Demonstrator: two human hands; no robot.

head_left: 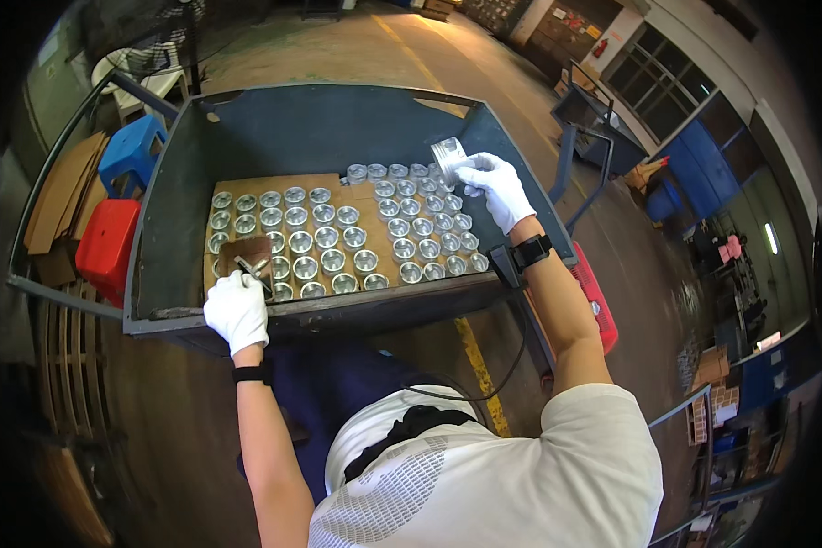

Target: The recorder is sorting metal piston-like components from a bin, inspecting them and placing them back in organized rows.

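Gloved fingers, shiny metal cylinder, cardboard

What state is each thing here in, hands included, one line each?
Held metal cup: tilted, in the right hand
Right hand: gloved, closed on that cup
Left hand: gloved, at the brown box, grip unclear
Brown box: open, metal pieces inside
Other metal cups: standing in rows on cardboard
Cart: open-topped, partly filled
Blue stool: upright

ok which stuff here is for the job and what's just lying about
In use, apparently:
metal cup in the right grip
rows of similar cups
brown box with metal rods, at the left grip
cart
cardboard liner

Lying about, seemingly:
blue stool
red stool
flattened cardboard
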